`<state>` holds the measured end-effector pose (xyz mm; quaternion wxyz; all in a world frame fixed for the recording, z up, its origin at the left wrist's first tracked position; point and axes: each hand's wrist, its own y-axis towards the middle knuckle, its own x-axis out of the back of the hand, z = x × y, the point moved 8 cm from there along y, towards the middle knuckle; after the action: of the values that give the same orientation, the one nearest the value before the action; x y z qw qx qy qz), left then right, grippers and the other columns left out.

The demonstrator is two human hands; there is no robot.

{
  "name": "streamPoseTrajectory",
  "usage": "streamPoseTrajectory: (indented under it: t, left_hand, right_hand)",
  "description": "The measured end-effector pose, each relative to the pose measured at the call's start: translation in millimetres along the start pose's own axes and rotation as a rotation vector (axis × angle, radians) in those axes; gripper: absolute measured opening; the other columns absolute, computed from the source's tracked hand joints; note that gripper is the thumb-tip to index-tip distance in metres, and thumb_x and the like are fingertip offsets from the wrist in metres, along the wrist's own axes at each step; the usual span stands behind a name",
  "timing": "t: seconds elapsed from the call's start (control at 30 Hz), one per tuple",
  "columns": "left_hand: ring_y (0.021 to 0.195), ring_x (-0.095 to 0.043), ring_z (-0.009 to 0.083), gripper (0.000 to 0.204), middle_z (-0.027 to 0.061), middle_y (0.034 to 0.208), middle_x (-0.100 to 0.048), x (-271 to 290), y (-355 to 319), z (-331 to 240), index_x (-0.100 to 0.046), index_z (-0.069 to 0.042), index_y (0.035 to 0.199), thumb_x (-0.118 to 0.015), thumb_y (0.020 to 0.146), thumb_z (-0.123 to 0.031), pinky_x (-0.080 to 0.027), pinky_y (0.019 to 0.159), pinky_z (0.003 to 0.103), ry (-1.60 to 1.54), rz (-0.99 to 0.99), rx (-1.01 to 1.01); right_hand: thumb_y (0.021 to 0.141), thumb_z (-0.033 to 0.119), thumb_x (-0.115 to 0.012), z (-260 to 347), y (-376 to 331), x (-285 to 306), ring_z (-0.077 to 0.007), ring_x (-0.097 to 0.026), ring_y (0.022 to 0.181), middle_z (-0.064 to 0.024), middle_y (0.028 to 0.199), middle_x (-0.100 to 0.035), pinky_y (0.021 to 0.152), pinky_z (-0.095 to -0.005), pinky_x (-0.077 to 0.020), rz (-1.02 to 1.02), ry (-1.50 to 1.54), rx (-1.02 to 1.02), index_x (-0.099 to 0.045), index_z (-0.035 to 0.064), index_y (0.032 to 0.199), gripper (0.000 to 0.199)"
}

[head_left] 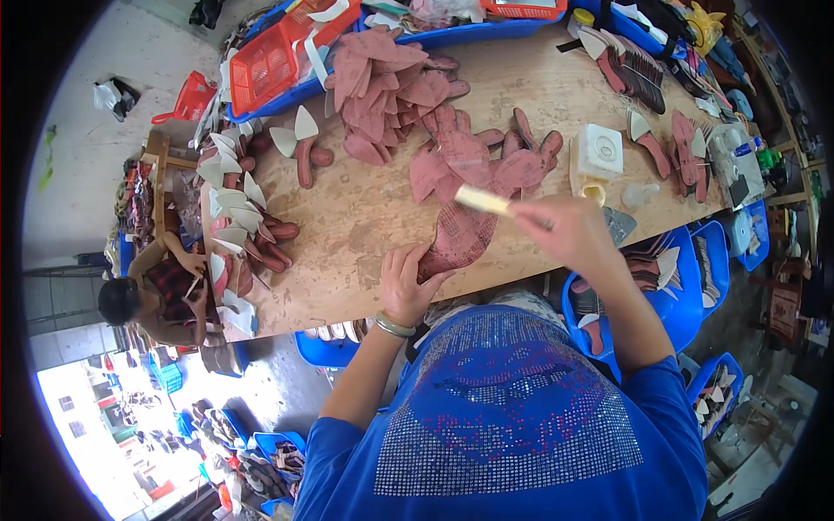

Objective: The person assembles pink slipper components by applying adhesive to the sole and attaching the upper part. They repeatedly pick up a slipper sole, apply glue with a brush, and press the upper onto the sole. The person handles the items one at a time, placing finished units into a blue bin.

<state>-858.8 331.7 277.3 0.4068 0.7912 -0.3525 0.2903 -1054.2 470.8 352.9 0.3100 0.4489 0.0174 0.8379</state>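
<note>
A curved reddish piece of snakeskin-patterned shoe material (460, 240) lies on the table in front of me. My left hand (407, 282) grips its near end between thumb and fingers, and a pale bangle circles that wrist. Above the piece's right side, my right hand (565, 233) is closed round a pale yellow brush (483, 201), which is smeared by motion. Just beyond, more reddish pieces (465, 156) overlap on the tabletop. A white container with a yellowish opening (593, 192) stands to the right of the pieces.
A large heap of reddish pieces (382, 87) covers the wooden table's (347, 234) far middle. Insoles with white tips (234, 213) line its left side. A white block (601, 149) stands at right. Blue bins (678, 300) sit below the right edge. Another person (161, 295) works at far left.
</note>
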Motion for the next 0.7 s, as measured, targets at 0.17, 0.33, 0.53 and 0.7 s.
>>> streamPoseTrajectory:
  t: [0.17, 0.33, 0.53, 0.7]
  left_hand:
    - [0.089, -0.057, 0.0295, 0.06, 0.0121, 0.099, -0.06, 12.3, -1.1, 18.4, -0.061, -0.002, 0.108, -0.087, 0.056, -0.017, -0.048, 0.076, 0.038, -0.066, 0.01, 0.034]
    - [0.09, -0.057, 0.0295, 0.06, 0.0131, 0.1, -0.06, 20.8, -2.2, 38.9, -0.061, 0.0, 0.107, -0.087, 0.055, -0.013, -0.049, 0.076, 0.037, -0.135, 0.007, 0.064]
    - [0.09, -0.057, 0.0301, 0.06, 0.0128, 0.101, -0.06, 27.7, -6.9, 74.1, -0.061, -0.001, 0.108, -0.086, 0.056, -0.018, -0.048, 0.077, 0.038, -0.177, -0.021, 0.135]
    - [0.094, -0.056, 0.0337, 0.059, 0.015, 0.104, -0.06, 28.7, -0.7, 105.3, -0.062, -0.002, 0.109, -0.085, 0.058, -0.021, -0.047, 0.082, 0.04, -0.194, 0.009, 0.222]
  right_hand:
    - [0.081, 0.024, -0.066, -38.3, 18.4, 2.4, -0.028, -0.063, 0.062, -0.0088, 0.072, -0.066, 0.057, -0.038, -0.0492, 0.102, -0.179, -0.118, -0.073, 0.0166, 0.091, 0.014]
    - [0.081, 0.027, -0.067, -39.2, 34.9, 5.8, -0.028, -0.065, 0.067, -0.0099, 0.08, -0.069, 0.061, -0.0365, -0.0504, 0.193, 0.009, -0.301, -0.073, 0.0157, 0.094, 0.018]
    - [0.08, 0.024, -0.07, -22.9, 67.3, -21.2, -0.0252, -0.066, 0.07, -0.0096, 0.081, -0.07, 0.063, -0.0324, -0.0498, 0.319, -0.111, -0.151, -0.072, 0.0106, 0.096, 0.021]
    - [0.08, 0.024, -0.069, -12.2, 74.0, -44.2, -0.0273, -0.067, 0.071, -0.0107, 0.083, -0.07, 0.065, -0.0339, -0.0512, 0.226, 0.218, -0.186, -0.072, 0.0094, 0.094, 0.02]
